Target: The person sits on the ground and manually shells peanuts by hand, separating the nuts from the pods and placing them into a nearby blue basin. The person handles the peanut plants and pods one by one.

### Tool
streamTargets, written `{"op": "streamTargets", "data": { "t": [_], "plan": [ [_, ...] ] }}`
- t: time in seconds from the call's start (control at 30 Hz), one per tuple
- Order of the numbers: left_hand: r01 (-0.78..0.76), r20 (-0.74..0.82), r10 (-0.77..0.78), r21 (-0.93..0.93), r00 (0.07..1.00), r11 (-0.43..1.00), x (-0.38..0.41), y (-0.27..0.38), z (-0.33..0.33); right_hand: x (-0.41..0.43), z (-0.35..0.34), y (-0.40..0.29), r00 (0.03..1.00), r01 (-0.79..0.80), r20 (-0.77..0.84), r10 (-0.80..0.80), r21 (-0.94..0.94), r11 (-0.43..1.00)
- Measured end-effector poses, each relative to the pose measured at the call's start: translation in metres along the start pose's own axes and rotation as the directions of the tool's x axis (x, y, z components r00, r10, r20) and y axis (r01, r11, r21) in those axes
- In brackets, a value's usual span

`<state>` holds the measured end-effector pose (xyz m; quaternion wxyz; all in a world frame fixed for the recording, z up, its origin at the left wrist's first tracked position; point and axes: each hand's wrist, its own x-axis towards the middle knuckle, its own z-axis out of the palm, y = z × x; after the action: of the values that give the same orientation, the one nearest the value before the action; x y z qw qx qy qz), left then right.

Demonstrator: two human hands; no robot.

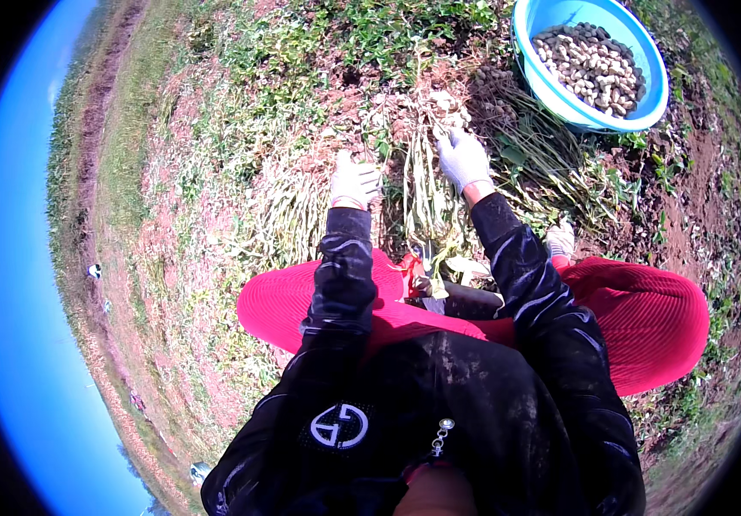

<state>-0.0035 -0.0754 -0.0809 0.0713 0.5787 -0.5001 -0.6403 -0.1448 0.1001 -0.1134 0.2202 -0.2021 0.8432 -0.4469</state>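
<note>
My left hand (354, 180), in a pale glove, is held over the ground beside a heap of pulled peanut plants (290, 209); what its fingers touch is not plain. In a matching glove, my right hand (462, 158) is at the root end of a bundle of peanut plants (423, 187) that lies between my legs. Peanut pods (451, 109) cluster just beyond its fingertips. Whether its fingers close on the stems cannot be told. At the upper right stands a blue plastic basin (657, 97) partly filled with unshelled peanuts (593, 71).
More pulled plants (548, 151) lie between my right hand and the basin. Green leafy plants (280, 58) grow ahead and to the left. My red-clad knees (641, 322) are spread on both sides. A dirt track (93, 129) runs along the far left.
</note>
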Motion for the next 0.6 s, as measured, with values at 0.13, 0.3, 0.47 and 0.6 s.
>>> {"op": "streamTargets", "data": {
  "t": [0.13, 0.3, 0.47, 0.6],
  "plan": [
    [-0.570, -0.071, 0.576, 0.088, 0.814, 0.817, -0.030, 0.019, 0.021, 0.007, 0.002, 0.025, 0.986, 0.167, 0.011, -0.168, 0.041, 0.985],
    [-0.520, 0.270, 0.540, 0.761, 0.797, 0.388, -0.038, 0.054, 0.054, -0.021, 0.023, -0.005, 0.953, 0.301, -0.069, -0.294, 0.227, 0.926],
    [-0.474, 0.550, 0.351, 0.093, 0.758, 0.876, -0.033, 0.048, 0.042, -0.061, 0.038, -0.030, 0.960, 0.274, -0.045, -0.278, 0.368, 0.888],
    [-0.615, 0.438, 0.508, 0.143, 0.742, 0.775, -0.028, 0.048, 0.021, -0.052, 0.032, -0.037, 0.892, 0.363, 0.042, -0.450, 0.525, 0.770]
  ]
}}
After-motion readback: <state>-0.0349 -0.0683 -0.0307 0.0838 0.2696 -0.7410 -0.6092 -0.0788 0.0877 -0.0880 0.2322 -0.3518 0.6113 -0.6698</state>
